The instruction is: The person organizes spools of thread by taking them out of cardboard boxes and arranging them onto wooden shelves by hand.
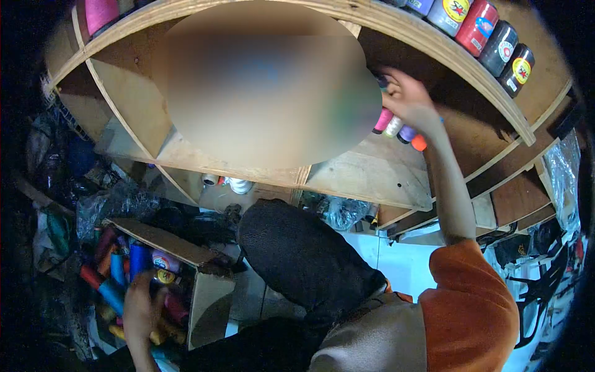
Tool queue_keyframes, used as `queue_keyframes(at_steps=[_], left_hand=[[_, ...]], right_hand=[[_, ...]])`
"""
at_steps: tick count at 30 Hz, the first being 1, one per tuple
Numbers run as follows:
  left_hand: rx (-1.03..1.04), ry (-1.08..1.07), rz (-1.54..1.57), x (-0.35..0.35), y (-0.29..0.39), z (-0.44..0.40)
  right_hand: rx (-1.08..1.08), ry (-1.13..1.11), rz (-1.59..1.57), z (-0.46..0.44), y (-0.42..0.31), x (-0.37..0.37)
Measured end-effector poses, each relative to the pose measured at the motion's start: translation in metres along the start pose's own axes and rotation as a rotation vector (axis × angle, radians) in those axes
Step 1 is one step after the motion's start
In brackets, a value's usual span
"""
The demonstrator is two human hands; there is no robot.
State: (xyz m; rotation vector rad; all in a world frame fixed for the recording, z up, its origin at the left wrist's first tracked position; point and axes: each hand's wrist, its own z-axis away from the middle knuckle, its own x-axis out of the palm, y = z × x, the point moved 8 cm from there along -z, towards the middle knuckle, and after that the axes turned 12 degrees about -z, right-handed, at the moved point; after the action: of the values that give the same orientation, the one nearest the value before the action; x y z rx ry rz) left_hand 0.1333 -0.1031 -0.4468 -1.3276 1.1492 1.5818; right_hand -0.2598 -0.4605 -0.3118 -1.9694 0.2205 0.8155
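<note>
My right hand (406, 96) is raised to the shelf (365, 177), its fingers curled round something dark at the edge of a blurred patch. The patch hides part of what they hold. Just below it stand a pink spool (383, 120), a white spool (394, 126), a purple spool (406, 133) and an orange spool (419, 142). At the lower left, my left hand (142, 310) is over a cardboard box (211, 304) of mixed thread spools. Its fingers look apart, slightly smeared, beside a blue spool (139, 257) and a yellow-labelled spool (165, 276).
Labelled spools (477, 28) line the upper right shelf, and a pink cone (101, 15) stands at the upper left. A large blur covers the upper middle. My dark-clothed knee (297, 254) lies between box and shelf. Plastic bags (344, 212) sit under the shelf.
</note>
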Motion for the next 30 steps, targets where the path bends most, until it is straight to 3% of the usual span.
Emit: queue_keyframes(at_steps=[2,5,9,13,17,18,21,23,24,25,26,27,28,30], left_hand=[[-0.063,-0.237,-0.068,0.006,0.008,0.021],[-0.050,-0.391,-0.116,0.031,0.004,0.046],[-0.056,-0.168,-0.446,0.054,-0.018,0.061],[-0.189,0.103,-0.762,0.056,-0.048,0.078],[-0.443,-0.017,-0.733,0.070,-0.098,0.090],[-0.473,-0.012,-0.661,0.076,-0.105,0.089],[-0.508,0.029,-0.585,0.077,-0.105,0.088],[-0.511,0.227,-0.348,0.049,-0.097,0.082],[-0.508,0.319,-0.225,0.030,-0.090,0.080],[-0.503,0.356,0.218,0.000,-0.061,0.075],[-0.447,0.377,0.440,-0.019,-0.046,0.065],[-0.385,0.407,0.654,-0.034,-0.039,0.053],[-0.197,0.594,0.330,-0.062,-0.021,0.042],[0.038,0.531,0.696,-0.086,0.028,0.020]], right_hand=[[0.225,-0.037,0.502,-0.018,-0.003,0.009],[-0.090,0.037,0.621,-0.052,0.050,0.027],[-0.459,0.131,0.661,-0.053,0.053,0.034],[-0.204,0.106,0.698,-0.059,0.076,0.030],[0.060,0.097,0.602,-0.048,0.040,0.011],[0.120,0.123,0.569,-0.041,0.026,0.008],[-0.045,0.236,0.513,-0.022,-0.014,0.004],[-0.059,0.246,0.518,-0.005,-0.048,0.007],[0.017,0.109,0.381,0.004,-0.050,0.013],[0.092,-0.037,0.242,0.011,-0.049,0.024],[0.160,-0.192,0.101,0.020,-0.051,0.040],[-0.011,-0.310,0.026,0.031,-0.074,0.057],[-0.184,-0.416,-0.051,0.045,-0.098,0.072],[-0.312,-0.428,-0.291,0.064,-0.133,0.093]])
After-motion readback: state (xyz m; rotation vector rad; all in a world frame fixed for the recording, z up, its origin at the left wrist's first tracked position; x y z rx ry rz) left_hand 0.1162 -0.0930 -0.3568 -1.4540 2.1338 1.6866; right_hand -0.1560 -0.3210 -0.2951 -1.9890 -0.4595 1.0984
